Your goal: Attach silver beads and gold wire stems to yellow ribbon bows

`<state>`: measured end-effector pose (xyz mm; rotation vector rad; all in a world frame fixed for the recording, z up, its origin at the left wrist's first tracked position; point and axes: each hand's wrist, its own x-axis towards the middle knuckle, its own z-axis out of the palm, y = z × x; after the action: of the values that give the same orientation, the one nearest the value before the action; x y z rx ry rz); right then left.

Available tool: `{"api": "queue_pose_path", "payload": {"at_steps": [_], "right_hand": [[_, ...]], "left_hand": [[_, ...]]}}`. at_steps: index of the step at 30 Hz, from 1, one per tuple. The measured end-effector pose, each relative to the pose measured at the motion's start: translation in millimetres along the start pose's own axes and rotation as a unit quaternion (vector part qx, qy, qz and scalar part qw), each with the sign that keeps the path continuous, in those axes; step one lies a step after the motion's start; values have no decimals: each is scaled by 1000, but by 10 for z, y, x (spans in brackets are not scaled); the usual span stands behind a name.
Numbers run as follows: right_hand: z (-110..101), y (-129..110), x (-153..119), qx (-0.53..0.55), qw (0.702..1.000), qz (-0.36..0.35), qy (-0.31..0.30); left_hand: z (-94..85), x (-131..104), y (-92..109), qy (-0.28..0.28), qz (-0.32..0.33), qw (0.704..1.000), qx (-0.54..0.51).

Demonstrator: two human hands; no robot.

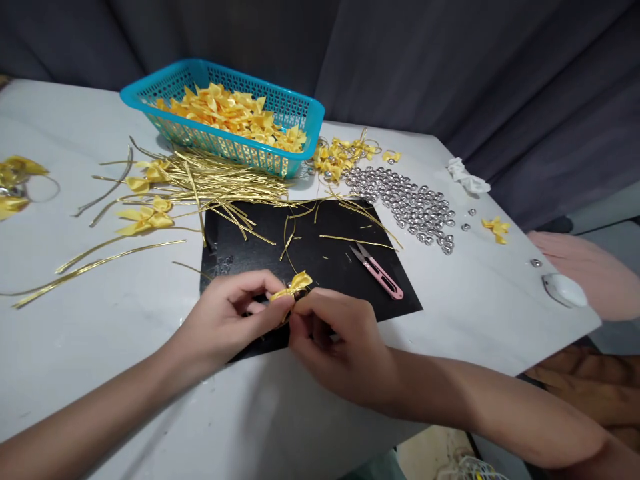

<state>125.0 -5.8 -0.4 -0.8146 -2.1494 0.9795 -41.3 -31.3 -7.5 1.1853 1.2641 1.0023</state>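
Over the near part of a black mat point(300, 230), my left hand point(240, 310) pinches a yellow ribbon bow point(299, 281) between thumb and fingers. Close against it, my right hand point(340, 333) is closed at the bow's lower side, its fingertips pinched on a thin gold tie that is mostly hidden by the fingers. A dark, shiny bit shows under the bow, too small to name surely. Pink thread snips point(380, 272) lie on the mat to the right of my hands. Gold tie strips point(225, 177) are heaped beyond the mat, some reaching onto it.
A blue basket point(313, 137) of yellow bows stands at the back. Silver bells or beads point(415, 203) spread to its right, beside bows with ties point(340, 157). Loose bows point(145, 217) lie left. A crumpled white tissue point(467, 177) and a white object point(565, 290) sit right.
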Motion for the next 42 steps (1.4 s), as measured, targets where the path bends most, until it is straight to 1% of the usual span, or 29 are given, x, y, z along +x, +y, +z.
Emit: {"api": "queue_pose_path", "payload": {"at_steps": [3, 8, 12, 15, 21, 24, 30, 33, 37, 38, 42], "right_hand": [[3, -1, -4, -2, 1000, 5, 3], [11, 26, -17, -16, 1000, -9, 7], [19, 38, -29, -15, 1000, -23, 11], [23, 40, -39, -23, 999, -30, 17], [33, 41, -40, -24, 999, -27, 18], [45, 41, -46, -37, 999, -36, 11], [56, 57, -81, -61, 997, -51, 25], [54, 89, -85, -54, 997, -45, 42], [52, 148, -66, -51, 994, -17, 96], [46, 157, -55, -52, 994, -13, 100], [-23, 132, 21, -40, 996, -12, 78]], "left_hand": [[3, -7, 6, 7, 8, 1000, 5], [14, -25, 5, 13, 31, 999, -9], [8, -29, 23, 10, 10, 1000, 7], [4, -22, 28, -3, 1, 1000, 17], [9, -12, 0, -17, -11, 1000, 21], [7, -20, -2, -7, -11, 1000, 15], [6, -6, 9, 7, 7, 1000, 9], [9, 8, 16, 13, 13, 1000, 16], [10, 10, 21, 17, 12, 1000, 15], [10, 7, 21, 16, 11, 1000, 14], [14, -10, 20, 17, 13, 1000, 21]]}}
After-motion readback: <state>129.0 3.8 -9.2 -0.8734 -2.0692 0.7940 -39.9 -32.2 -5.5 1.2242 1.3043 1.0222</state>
